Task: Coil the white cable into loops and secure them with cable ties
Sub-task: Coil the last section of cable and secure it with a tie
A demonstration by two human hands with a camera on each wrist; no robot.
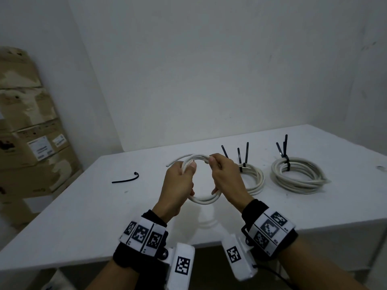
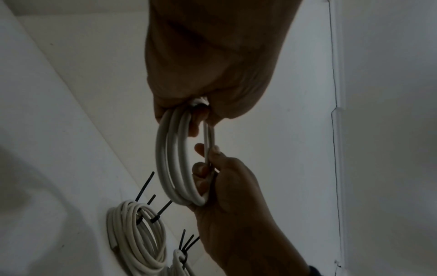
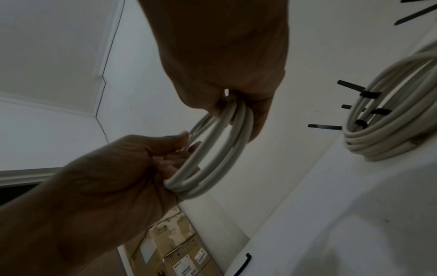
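Observation:
A white cable (image 1: 204,200) wound into several small loops hangs in the air just above the white table (image 1: 83,216). My left hand (image 1: 184,174) grips the left side of the loops, thumb on top. My right hand (image 1: 219,170) holds the right side and pinches one strand at the top. In the left wrist view the loops (image 2: 170,158) run from my left hand (image 2: 198,104) down into my right hand (image 2: 212,177). The right wrist view has the same loops (image 3: 220,149) between my right hand (image 3: 236,104) and left hand (image 3: 170,158). One short cable end (image 1: 178,160) sticks out behind. No tie is on these loops.
A loose black cable tie (image 1: 125,180) lies on the table to the left. Two finished coils (image 1: 254,181) (image 1: 297,176), bound with black ties, lie to the right. Stacked cardboard boxes (image 1: 27,132) stand left of the table against the wall.

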